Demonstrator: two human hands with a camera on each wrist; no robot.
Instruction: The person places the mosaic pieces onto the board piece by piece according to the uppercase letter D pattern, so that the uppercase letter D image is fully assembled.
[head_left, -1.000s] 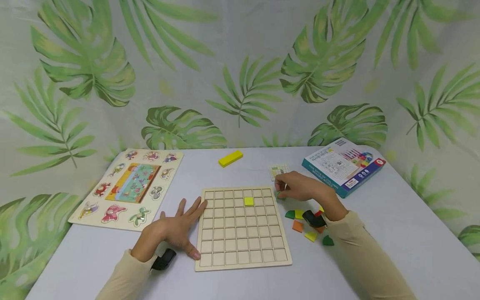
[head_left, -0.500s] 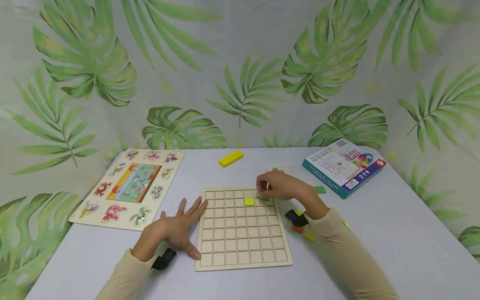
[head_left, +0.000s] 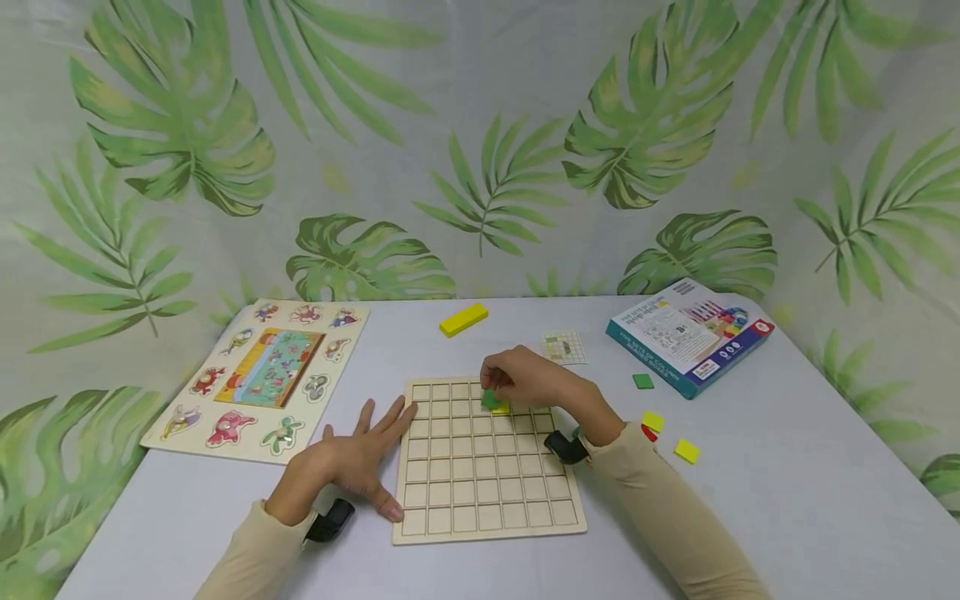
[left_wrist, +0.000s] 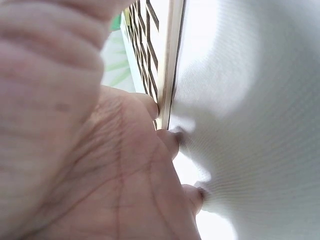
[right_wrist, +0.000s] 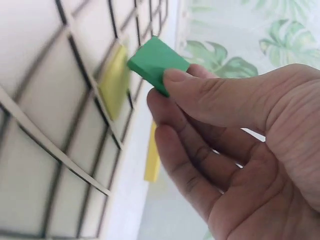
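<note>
A wooden grid board (head_left: 487, 471) lies on the white table. My left hand (head_left: 358, 458) rests with spread fingers along the board's left edge, its thumb and a fingertip touching the rim. Between the thumb and fingers of my right hand (head_left: 528, 379) is a green square tile (right_wrist: 156, 62), pinched and tilted just above the board. A yellow square tile (right_wrist: 115, 84) sits in one of the upper cells, right beside the green one. In the head view the right hand and green tile partly cover that yellow tile (head_left: 501, 408).
Loose tiles lie right of the board: a green square (head_left: 642, 381), two yellow ones (head_left: 686, 451) and a red piece (head_left: 649, 432). A pattern card (head_left: 564, 347), a yellow block (head_left: 463, 319) and a box (head_left: 690, 333) stand behind. At left lies an animal puzzle (head_left: 255, 379).
My right hand has moved left from beside the board to over its upper cells, carrying the green tile. The pattern card and some loose tiles are uncovered. The left hand stays put.
</note>
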